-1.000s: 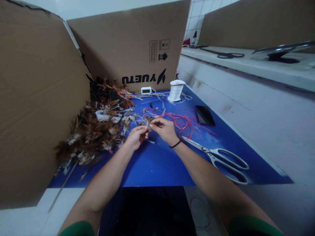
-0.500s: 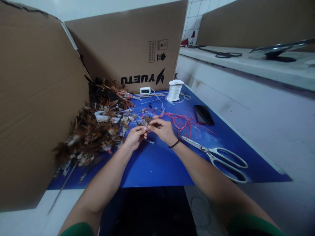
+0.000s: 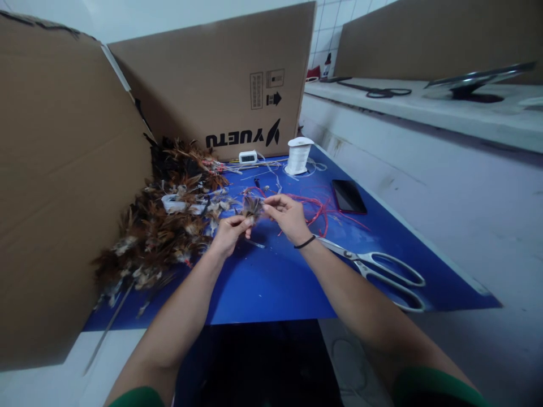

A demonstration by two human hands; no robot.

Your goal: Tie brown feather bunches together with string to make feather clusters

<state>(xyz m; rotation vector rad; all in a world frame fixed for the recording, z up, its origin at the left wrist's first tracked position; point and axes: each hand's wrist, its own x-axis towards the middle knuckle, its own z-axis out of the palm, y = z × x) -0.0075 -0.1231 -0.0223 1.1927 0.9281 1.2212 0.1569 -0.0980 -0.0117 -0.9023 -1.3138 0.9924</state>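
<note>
At the far left stands a brown cardboard panel [image 3: 59, 186], and along its foot a large heap of brown and black feathers [image 3: 156, 226] spreads over the blue desk [image 3: 271, 297]. A thin stick [image 3: 108, 330] pokes out from the lower end of the heap past the near edge of the desk, and a white plastic piece [image 3: 182, 204] lies among the feathers.

Just right of the heap, the person's left hand [image 3: 229, 233] pinches a small feather tuft [image 3: 253, 208] between thumb and fingers, holding it above the middle of the desk with its brown tips fanned upward. Behind it, a small white device with a dark display [image 3: 248, 157] sits before a second cardboard panel [image 3: 203, 85] printed with upside-down lettering.

The right hand [image 3: 288, 216], a black band [image 3: 305, 243] at its wrist, has thumb and forefinger drawn together at the tuft's right edge; whether they grip a feather cannot be told. Beyond that hand lie tangled red strings [image 3: 316, 212], with a white spool [image 3: 299, 157] upright farther back. Farther right are a dark phone [image 3: 348, 196] and, nearer the person, large silver-handled scissors [image 3: 365, 264], partly hidden by the right forearm [image 3: 339, 282].
</note>
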